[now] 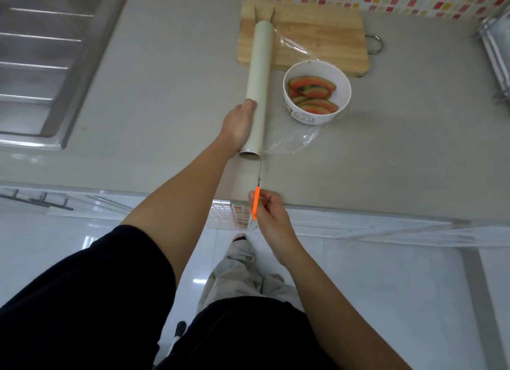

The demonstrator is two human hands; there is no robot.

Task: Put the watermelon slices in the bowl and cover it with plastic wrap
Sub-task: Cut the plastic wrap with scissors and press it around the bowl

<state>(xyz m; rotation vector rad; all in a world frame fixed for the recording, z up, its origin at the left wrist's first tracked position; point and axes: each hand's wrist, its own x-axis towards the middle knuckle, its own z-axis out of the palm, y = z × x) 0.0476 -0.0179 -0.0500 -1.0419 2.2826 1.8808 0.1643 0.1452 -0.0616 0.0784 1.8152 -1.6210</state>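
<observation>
A white bowl [317, 112] on the grey counter holds several watermelon slices [311, 92]. A long pale roll of plastic wrap [259, 74] lies left of the bowl, its far end on the cutting board. A clear sheet of wrap [289, 141] is pulled out from the roll toward and under the bowl. My left hand [238, 126] presses on the near part of the roll. My right hand [269, 212] holds orange-handled scissors [256, 201] at the counter's front edge, the thin blades pointing up along the roll's right side.
A wooden cutting board [317, 32] with a metal handle lies behind the bowl. A steel sink [49, 60] fills the left side. A metal rack [496, 52] stands at the right edge. A tiled wall runs along the back.
</observation>
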